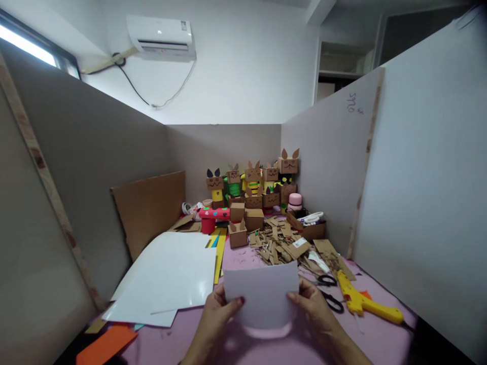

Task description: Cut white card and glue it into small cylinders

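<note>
Grey partitions [224, 147] enclose a pink table [182, 339] on the left, back and right, with a white wall [243, 66] behind and an air conditioner [162, 36] at upper left.

At lower left lies an orange card [106, 345]. Above it, a brown cardboard panel [152, 210] leans against the left partition. Large white sheets [167, 274] spread over the left of the table, overlapping.

At bottom centre, the left hand [217, 317] pinches the left edge of the paper [262, 294], thumb on the near face, fingers curled behind. Beyond it lie yellow strips [219, 253], just right of the white sheets.

Near the centre of the frame, a red table-like piece [208, 224] stands beside small brown boxes [254, 219]. Eared box figures [253, 175] with drawn faces stand in rows behind.

The paper is white, raised toward the far side of the table and slightly bowed, at lower centre. The right hand [314, 309] pinches its right edge between thumb and fingers.

Right of centre are a heap of cardboard scraps [279, 243], a pink jar [295, 201] and an open box [314, 232]. Black-handled scissors [333, 301] lie just beside the right hand; further right lies a yellow glue gun [367, 303].
</note>
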Action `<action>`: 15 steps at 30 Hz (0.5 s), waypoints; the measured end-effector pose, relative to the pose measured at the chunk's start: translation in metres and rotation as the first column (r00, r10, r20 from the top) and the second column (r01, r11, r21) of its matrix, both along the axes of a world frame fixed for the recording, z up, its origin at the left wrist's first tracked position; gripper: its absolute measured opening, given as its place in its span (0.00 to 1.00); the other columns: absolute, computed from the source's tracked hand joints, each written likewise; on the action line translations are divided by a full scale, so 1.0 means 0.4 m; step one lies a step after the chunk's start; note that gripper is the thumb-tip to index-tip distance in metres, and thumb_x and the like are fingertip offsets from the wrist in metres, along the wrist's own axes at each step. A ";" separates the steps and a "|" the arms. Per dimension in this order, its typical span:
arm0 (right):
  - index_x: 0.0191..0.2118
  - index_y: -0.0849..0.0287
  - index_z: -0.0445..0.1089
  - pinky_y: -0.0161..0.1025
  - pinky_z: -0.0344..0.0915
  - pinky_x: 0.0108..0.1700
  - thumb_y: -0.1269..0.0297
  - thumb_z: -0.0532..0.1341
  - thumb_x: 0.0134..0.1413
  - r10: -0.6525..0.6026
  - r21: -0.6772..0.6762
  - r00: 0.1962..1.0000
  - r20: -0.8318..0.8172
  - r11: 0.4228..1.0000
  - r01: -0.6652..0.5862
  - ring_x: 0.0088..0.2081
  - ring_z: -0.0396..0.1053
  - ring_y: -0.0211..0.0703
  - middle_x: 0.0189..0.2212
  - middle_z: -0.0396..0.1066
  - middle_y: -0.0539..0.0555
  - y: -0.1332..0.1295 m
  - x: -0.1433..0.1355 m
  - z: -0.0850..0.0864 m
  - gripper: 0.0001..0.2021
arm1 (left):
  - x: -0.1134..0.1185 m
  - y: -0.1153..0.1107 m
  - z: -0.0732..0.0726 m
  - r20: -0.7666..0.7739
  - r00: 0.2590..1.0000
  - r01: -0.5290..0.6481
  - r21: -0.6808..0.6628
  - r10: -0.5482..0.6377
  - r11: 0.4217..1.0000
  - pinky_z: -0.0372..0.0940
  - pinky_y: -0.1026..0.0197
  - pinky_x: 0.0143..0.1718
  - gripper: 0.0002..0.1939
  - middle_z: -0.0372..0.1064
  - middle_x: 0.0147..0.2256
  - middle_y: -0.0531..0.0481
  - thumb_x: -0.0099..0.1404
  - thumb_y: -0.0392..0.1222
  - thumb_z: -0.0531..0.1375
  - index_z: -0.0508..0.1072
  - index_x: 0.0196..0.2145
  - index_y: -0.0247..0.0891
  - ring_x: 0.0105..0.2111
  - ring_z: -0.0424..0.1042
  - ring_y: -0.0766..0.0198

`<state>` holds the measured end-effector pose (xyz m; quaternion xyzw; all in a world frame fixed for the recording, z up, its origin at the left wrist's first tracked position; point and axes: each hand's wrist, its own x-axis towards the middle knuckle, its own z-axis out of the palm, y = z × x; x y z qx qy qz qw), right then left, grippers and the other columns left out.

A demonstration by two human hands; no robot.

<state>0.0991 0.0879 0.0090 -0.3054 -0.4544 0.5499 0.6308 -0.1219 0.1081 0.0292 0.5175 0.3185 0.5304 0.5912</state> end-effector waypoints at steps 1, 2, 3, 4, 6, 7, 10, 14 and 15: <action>0.25 0.59 0.71 0.38 0.64 0.35 0.58 0.72 0.34 -0.023 0.007 0.999 0.038 1.000 0.023 0.29 0.70 0.43 0.24 0.74 0.50 -0.008 0.010 0.000 0.13 | -0.014 -0.009 0.007 -0.016 1.000 -0.017 0.011 0.017 1.000 0.67 0.61 0.33 0.18 0.77 0.29 0.50 0.43 0.45 0.71 0.74 0.33 0.37 0.30 0.74 0.60; 0.23 0.59 0.70 0.37 0.63 0.34 0.60 0.71 0.36 -0.044 0.030 0.994 0.096 0.999 0.042 0.28 0.69 0.42 0.23 0.73 0.49 -0.019 0.020 0.001 0.12 | -0.028 -0.021 0.014 -0.044 0.998 -0.033 0.034 0.035 0.999 0.67 0.62 0.32 0.15 0.76 0.27 0.51 0.44 0.44 0.71 0.74 0.29 0.37 0.29 0.74 0.60; 0.22 0.59 0.71 0.36 0.63 0.33 0.61 0.70 0.38 -0.074 0.083 0.982 0.175 0.995 0.060 0.29 0.69 0.42 0.23 0.73 0.50 -0.032 0.028 0.003 0.10 | -0.042 -0.035 0.019 -0.080 0.995 -0.048 0.071 0.054 0.996 0.66 0.63 0.31 0.12 0.76 0.25 0.52 0.45 0.43 0.70 0.73 0.24 0.37 0.28 0.74 0.61; 0.23 0.58 0.71 0.36 0.62 0.34 0.62 0.69 0.42 -0.125 0.174 0.950 0.287 0.982 0.076 0.30 0.69 0.43 0.25 0.73 0.50 -0.048 0.037 0.005 0.08 | -0.055 -0.050 0.021 -0.134 0.988 -0.063 0.131 0.080 0.989 0.66 0.62 0.33 0.10 0.76 0.25 0.51 0.48 0.43 0.69 0.72 0.21 0.38 0.30 0.74 0.60; 0.25 0.57 0.71 0.39 0.62 0.36 0.63 0.64 0.49 -0.284 0.419 0.814 0.507 0.907 0.055 0.32 0.70 0.44 0.28 0.74 0.52 -0.081 0.053 0.003 0.05 | -0.079 -0.082 0.012 -0.300 0.938 -0.040 0.409 0.175 0.912 0.66 0.57 0.40 0.10 0.78 0.27 0.48 0.54 0.46 0.65 0.72 0.21 0.40 0.35 0.75 0.56; 0.27 0.56 0.70 0.40 0.62 0.37 0.65 0.62 0.51 -0.370 0.533 0.720 0.587 0.846 -0.001 0.33 0.70 0.44 0.29 0.74 0.52 -0.098 0.060 -0.002 0.04 | -0.088 -0.098 0.001 -0.357 0.905 -0.007 0.532 0.231 0.847 0.64 0.55 0.44 0.12 0.78 0.28 0.49 0.57 0.48 0.62 0.72 0.21 0.41 0.36 0.75 0.57; 0.31 0.55 0.67 0.41 0.60 0.40 0.71 0.57 0.53 -0.515 0.668 0.477 0.712 0.707 -0.233 0.36 0.70 0.44 0.32 0.75 0.52 -0.145 0.078 -0.037 0.04 | -0.103 -0.148 -0.051 -0.476 0.803 0.110 0.710 0.359 0.696 0.65 0.57 0.44 0.17 0.79 0.29 0.50 0.65 0.50 0.53 0.73 0.23 0.43 0.32 0.77 0.60; 0.34 0.56 0.66 0.41 0.61 0.39 0.72 0.51 0.56 -0.518 0.615 0.343 0.783 0.724 -0.312 0.35 0.69 0.43 0.32 0.74 0.54 -0.197 0.080 -0.092 0.08 | -0.097 -0.207 -0.110 -0.578 0.687 0.183 0.724 0.440 0.665 0.67 0.60 0.39 0.11 0.78 0.31 0.50 0.65 0.48 0.54 0.75 0.33 0.47 0.33 0.76 0.60; 0.37 0.56 0.67 0.42 0.61 0.39 0.71 0.51 0.56 -0.509 0.600 0.331 0.795 0.741 -0.301 0.35 0.69 0.43 0.33 0.73 0.55 -0.206 0.077 -0.099 0.08 | -0.095 -0.216 -0.117 -0.583 0.683 0.194 0.725 0.439 0.661 0.67 0.59 0.39 0.10 0.78 0.33 0.50 0.64 0.48 0.55 0.75 0.38 0.48 0.34 0.76 0.60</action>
